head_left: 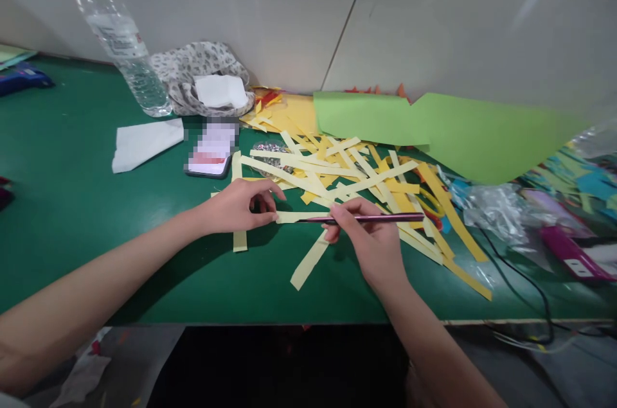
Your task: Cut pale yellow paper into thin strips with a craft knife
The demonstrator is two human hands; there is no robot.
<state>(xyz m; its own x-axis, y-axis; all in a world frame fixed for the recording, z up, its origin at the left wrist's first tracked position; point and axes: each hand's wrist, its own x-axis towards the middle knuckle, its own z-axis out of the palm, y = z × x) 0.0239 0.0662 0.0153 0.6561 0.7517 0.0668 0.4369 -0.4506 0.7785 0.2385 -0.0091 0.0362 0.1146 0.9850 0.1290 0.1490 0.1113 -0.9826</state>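
My left hand (243, 204) pinches the left end of a short pale yellow paper strip (288, 217) between thumb and fingertips. Fingers of my right hand (369, 234) are closed around a slim maroon pointed tool (405, 218), held level with its tip to the left, over the strip. Whether it is a pair of tweezers or a pen, I cannot tell. The strip's right end runs to my right fingertips. Beneath both hands lie loose paper strips (308, 262), one slanting toward the table's front edge. A larger tangle of yellow strips (380, 186) spreads just behind.
A phone (212, 150), folded tissue (147, 143), water bottle (123, 42) and patterned cloth (202, 54) are at back left. Green paper sheets (472, 132) lean on the wall. Clear plastic wrap (501, 212), a black cable (523, 273) and a magenta object (569, 254) lie right.
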